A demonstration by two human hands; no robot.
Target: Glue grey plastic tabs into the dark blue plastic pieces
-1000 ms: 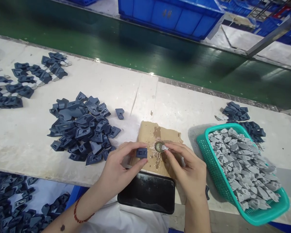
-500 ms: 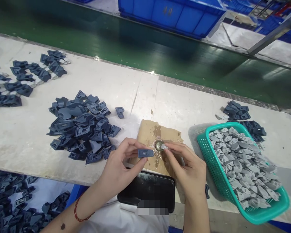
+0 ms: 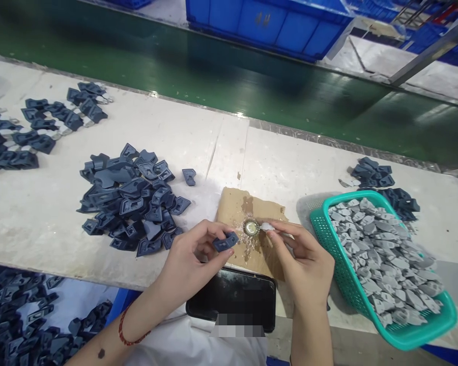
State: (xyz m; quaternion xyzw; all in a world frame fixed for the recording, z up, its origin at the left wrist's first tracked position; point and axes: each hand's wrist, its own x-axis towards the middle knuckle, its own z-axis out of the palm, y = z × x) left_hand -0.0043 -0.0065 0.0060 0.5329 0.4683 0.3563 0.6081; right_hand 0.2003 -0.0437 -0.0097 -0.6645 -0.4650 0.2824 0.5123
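My left hand (image 3: 191,259) pinches a dark blue plastic piece (image 3: 225,241) just above the brown cardboard scrap (image 3: 236,208). My right hand (image 3: 303,264) pinches a small grey piece (image 3: 266,226) beside a small round metal cap (image 3: 251,227) that sits on the cardboard amid wet shiny spots. The two hands are close together, a few centimetres apart. A pile of dark blue pieces (image 3: 132,198) lies left of my left hand. A teal basket (image 3: 328,254) full of grey pieces (image 3: 381,254) stands right of my right hand.
A black phone (image 3: 232,300) lies at the table's near edge under my hands. More blue pieces lie at far left (image 3: 41,127), at the right behind the basket (image 3: 381,183) and in a bin below left (image 3: 23,315). A green conveyor belt (image 3: 213,76) and blue crates (image 3: 267,23) run behind.
My right hand lifted the grey piece slightly off the round cap and moved it right. My left hand tilted the blue piece and drew it a little lower.
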